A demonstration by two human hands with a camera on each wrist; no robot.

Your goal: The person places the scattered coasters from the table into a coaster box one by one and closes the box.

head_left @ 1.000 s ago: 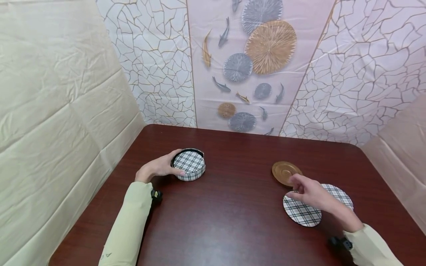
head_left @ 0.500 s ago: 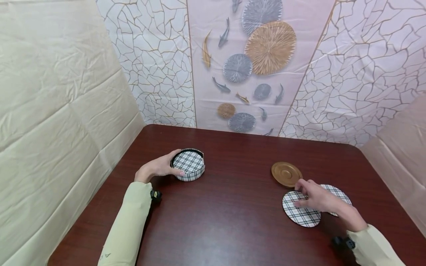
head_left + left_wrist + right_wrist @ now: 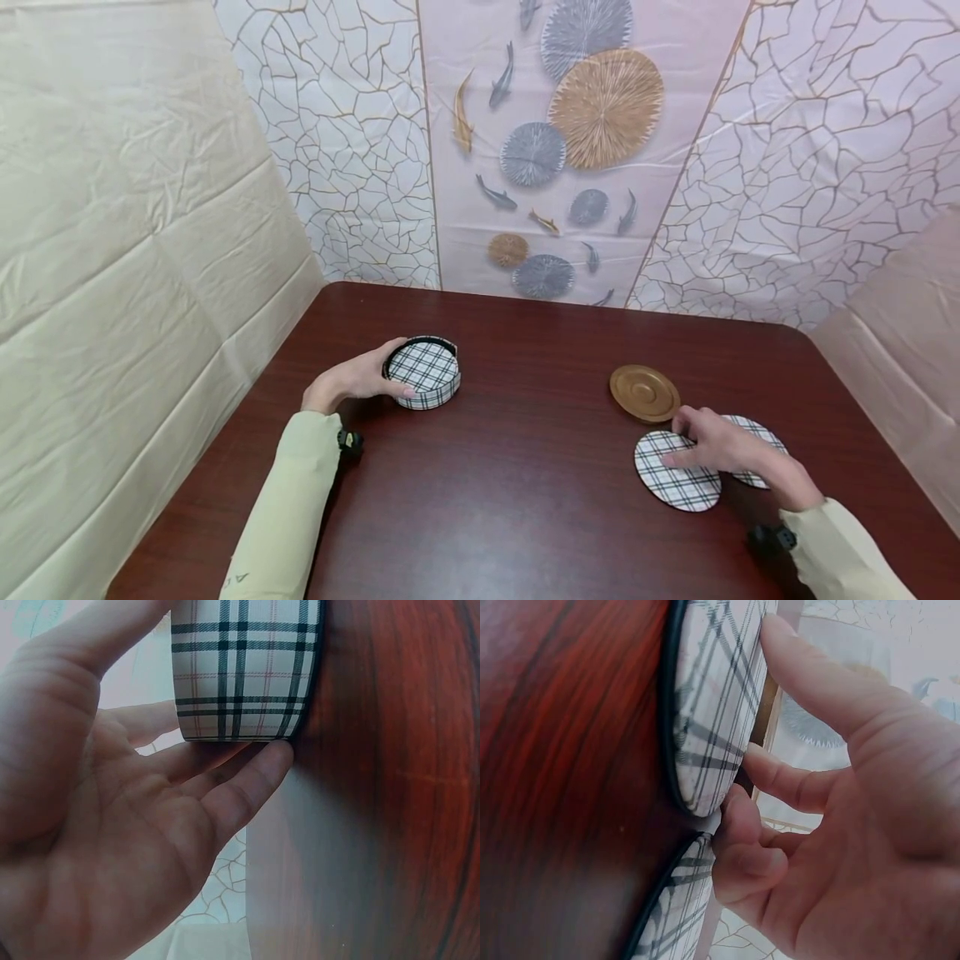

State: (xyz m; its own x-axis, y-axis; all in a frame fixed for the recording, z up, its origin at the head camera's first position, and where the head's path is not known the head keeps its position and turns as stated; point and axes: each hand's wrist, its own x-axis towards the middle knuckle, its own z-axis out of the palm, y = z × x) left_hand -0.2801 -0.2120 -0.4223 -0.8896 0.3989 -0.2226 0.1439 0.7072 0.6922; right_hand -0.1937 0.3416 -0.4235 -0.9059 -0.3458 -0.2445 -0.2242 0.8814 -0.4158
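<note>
My left hand grips a round plaid coaster holder, thumb on the near side and fingers around the left. A plaid coaster shows inside its dark-lined rim. In the left wrist view, fingertips lie under the holder's wall. My right hand is over a plaid coaster lying on the table, its thumb and bent fingers at the coaster's top and far edge. The right wrist view shows thumb and index apart on this coaster; a firm pinch is not visible. Another coaster lies partly behind the hand.
A round brown wooden disc with ringed grooves lies just beyond the nearer coaster. Everything rests on a dark red-brown table. Patterned cloth hangs behind the far edge, with pale fabric along the left.
My right hand has come down onto the nearer coaster from above it, its thumb shifting right and nearer. It barely moves in the last half second. The left hand keeps its hold on the holder.
</note>
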